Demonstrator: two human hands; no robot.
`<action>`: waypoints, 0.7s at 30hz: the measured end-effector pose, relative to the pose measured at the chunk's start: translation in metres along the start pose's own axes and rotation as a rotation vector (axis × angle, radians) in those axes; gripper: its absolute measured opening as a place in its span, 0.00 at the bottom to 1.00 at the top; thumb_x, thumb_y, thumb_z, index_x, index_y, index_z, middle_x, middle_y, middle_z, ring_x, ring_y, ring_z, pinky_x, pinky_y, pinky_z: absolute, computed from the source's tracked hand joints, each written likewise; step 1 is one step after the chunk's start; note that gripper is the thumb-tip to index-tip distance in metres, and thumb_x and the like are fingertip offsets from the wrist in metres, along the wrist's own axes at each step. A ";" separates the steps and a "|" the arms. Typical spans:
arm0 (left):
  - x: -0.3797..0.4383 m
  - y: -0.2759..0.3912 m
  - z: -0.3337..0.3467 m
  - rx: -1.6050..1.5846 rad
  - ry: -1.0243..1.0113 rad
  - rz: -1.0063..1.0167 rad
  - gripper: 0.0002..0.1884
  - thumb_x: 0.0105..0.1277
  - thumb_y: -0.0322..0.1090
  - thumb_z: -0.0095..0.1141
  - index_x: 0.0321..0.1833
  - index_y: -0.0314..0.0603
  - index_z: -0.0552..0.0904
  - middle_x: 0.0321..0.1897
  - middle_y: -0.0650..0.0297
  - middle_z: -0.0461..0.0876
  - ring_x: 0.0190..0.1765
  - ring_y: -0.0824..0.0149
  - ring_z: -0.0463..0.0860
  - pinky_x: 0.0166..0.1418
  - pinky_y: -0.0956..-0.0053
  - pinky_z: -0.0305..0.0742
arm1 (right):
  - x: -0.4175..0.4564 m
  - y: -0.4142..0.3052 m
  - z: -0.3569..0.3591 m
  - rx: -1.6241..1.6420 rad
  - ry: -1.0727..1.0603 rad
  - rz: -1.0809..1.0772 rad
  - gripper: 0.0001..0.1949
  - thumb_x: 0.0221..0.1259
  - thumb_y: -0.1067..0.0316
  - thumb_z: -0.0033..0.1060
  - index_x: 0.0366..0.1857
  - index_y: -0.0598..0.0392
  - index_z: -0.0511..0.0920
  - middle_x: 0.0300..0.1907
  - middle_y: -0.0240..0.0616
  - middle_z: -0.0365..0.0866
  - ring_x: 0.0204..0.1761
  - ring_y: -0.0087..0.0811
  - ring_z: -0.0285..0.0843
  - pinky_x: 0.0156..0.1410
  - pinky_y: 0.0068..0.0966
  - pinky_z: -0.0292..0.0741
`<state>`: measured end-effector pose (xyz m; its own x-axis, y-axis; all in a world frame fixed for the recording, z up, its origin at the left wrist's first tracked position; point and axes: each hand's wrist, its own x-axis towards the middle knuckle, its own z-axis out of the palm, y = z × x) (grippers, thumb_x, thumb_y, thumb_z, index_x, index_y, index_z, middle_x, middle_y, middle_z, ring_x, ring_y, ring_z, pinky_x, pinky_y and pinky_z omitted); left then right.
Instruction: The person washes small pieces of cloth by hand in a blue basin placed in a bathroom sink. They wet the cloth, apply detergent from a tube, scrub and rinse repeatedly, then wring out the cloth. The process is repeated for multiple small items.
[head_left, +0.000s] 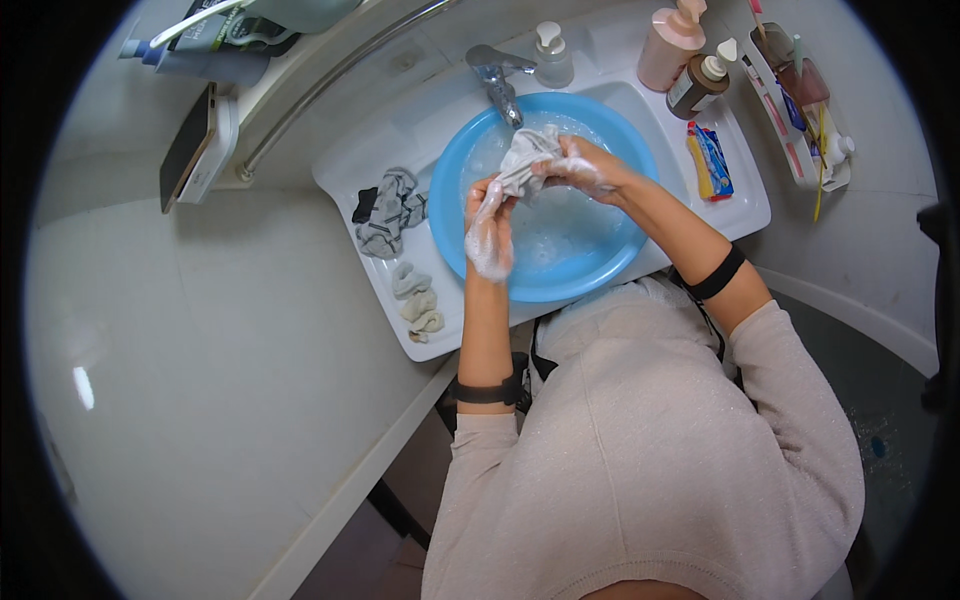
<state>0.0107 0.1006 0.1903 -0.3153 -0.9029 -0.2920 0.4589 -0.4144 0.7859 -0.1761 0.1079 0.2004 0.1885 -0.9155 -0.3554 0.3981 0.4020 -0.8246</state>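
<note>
A wet whitish cloth item, bunched up, is stretched between my two hands above a light blue plastic basin. My left hand, coated in foam, grips its lower left end. On the upper right side, my right hand pinches the fabric between thumb and fingers, with suds along the wrist. Cloudy, soapy water fills the basin below. The cloth's exact kind is hard to tell because it is crumpled and partly covered by my fingers.
The basin sits in a white sink under a chrome faucet. A grey patterned cloth and small pale crumpled fabrics lie on the left rim. Pump bottles and a yellow-and-blue package stand right.
</note>
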 end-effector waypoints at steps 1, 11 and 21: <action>0.002 0.000 -0.003 0.034 0.010 0.026 0.04 0.72 0.33 0.49 0.43 0.42 0.72 0.43 0.61 0.78 0.48 0.67 0.77 0.59 0.67 0.71 | 0.001 0.000 -0.002 0.062 -0.008 0.019 0.22 0.59 0.69 0.64 0.56 0.59 0.66 0.48 0.38 0.77 0.51 0.30 0.78 0.54 0.27 0.79; 0.009 -0.012 0.008 0.011 0.125 0.103 0.12 0.75 0.43 0.46 0.49 0.42 0.69 0.44 0.60 0.77 0.48 0.68 0.78 0.52 0.72 0.75 | 0.010 0.004 0.030 0.045 0.172 0.082 0.18 0.63 0.68 0.61 0.54 0.61 0.70 0.49 0.39 0.78 0.47 0.26 0.77 0.54 0.22 0.75; 0.041 -0.025 -0.025 -0.704 -0.433 0.044 0.16 0.75 0.50 0.42 0.40 0.48 0.77 0.28 0.67 0.77 0.32 0.71 0.78 0.38 0.73 0.78 | 0.002 0.037 0.075 -1.155 0.274 -0.690 0.10 0.57 0.60 0.57 0.33 0.55 0.79 0.24 0.50 0.81 0.24 0.51 0.80 0.30 0.43 0.75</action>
<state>0.0073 0.0715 0.1447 -0.5107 -0.8561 0.0796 0.8459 -0.4837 0.2246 -0.0937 0.1222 0.2023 0.0236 -0.9506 0.3094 -0.6546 -0.2486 -0.7140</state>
